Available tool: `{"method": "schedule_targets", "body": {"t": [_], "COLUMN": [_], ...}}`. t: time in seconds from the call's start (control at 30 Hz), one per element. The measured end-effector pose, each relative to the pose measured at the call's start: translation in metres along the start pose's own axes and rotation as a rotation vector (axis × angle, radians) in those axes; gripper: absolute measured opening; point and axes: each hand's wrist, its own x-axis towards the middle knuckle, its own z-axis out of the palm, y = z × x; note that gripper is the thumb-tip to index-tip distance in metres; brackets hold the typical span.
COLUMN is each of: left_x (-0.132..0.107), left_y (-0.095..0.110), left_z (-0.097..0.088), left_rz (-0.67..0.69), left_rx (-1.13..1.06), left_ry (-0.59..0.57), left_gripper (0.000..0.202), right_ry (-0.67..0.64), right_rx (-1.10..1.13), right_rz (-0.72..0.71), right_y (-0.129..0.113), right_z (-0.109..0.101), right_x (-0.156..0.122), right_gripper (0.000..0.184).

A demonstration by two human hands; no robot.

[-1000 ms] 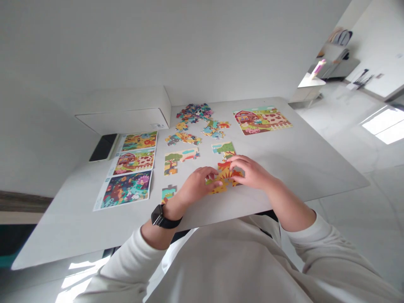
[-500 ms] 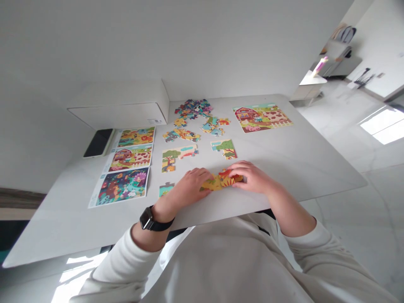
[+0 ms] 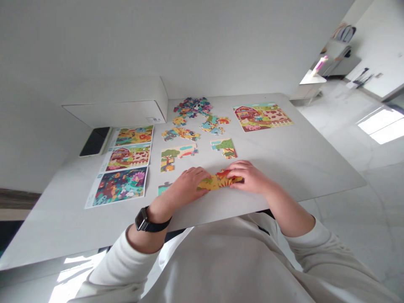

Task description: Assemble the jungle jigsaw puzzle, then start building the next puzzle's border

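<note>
Both hands rest at the table's near edge on a short strip of yellow and orange jigsaw puzzle pieces (image 3: 214,182). My left hand (image 3: 188,185), with a black watch on the wrist, grips the strip's left end, fingers bent over it. At the right end, my right hand (image 3: 248,176) holds a red and orange part between thumb and fingers. A teal puzzle piece (image 3: 164,188) lies partly behind my left hand. Beyond the hands are a joined corner section with a tree (image 3: 170,153) and a smaller green joined section (image 3: 227,147).
Loose pieces (image 3: 181,134) spread toward a dark, colourful pile (image 3: 194,106) near the wall. A finished farm puzzle (image 3: 261,117) lies at the back right. To the left are a sheet of three pictures (image 3: 121,185), a phone (image 3: 94,141) and a white box (image 3: 116,113).
My left hand has shifted very slightly left, and the view has moved a little. Both hands stay on the strip of puzzle pieces.
</note>
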Motion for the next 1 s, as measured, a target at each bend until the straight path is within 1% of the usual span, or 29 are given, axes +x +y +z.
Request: {"method": "schedule_targets", "body": {"t": [0.1, 0.23, 0.4, 0.57, 0.63, 0.77, 0.87, 1.0], "left_x": [0.000, -0.001, -0.001, -0.001, 0.000, 0.003, 0.005, 0.008], "left_y": [0.001, 0.001, -0.001, 0.003, 0.005, 0.008, 0.009, 0.009], "left_z": [-0.002, -0.001, 0.001, 0.001, 0.001, 0.005, 0.010, 0.012], "left_rz": [-0.001, 0.002, 0.021, 0.014, 0.016, 0.053, 0.092, 0.110], "left_rx": [0.009, 0.018, 0.012, 0.005, 0.001, 0.014, 0.037, 0.075], "left_ry": [-0.003, 0.011, 0.024, 0.027, 0.031, 0.024, 0.019, -0.007], "left_gripper": [0.035, 0.036, 0.036, 0.044, 0.047, 0.053, 0.050, 0.043], "right_ry": [-0.008, -0.033, -0.027, -0.039, -0.038, 0.011, 0.037, 0.026], "right_rx": [-0.023, -0.027, -0.019, -0.022, -0.023, -0.011, -0.006, -0.007], "right_rz": [-0.016, -0.039, -0.029, -0.030, -0.022, 0.015, 0.030, 0.029], "right_y": [0.001, 0.001, 0.003, 0.001, 0.000, 0.003, 0.007, 0.008], "right_z": [0.001, 0.000, 0.000, 0.001, -0.001, -0.008, -0.012, -0.013], "right_x": [0.000, 0.000, -0.001, 0.001, 0.000, -0.004, -0.007, -0.008], "right_gripper": [0.031, 0.026, 0.026, 0.026, 0.030, 0.041, 0.037, 0.029]}}
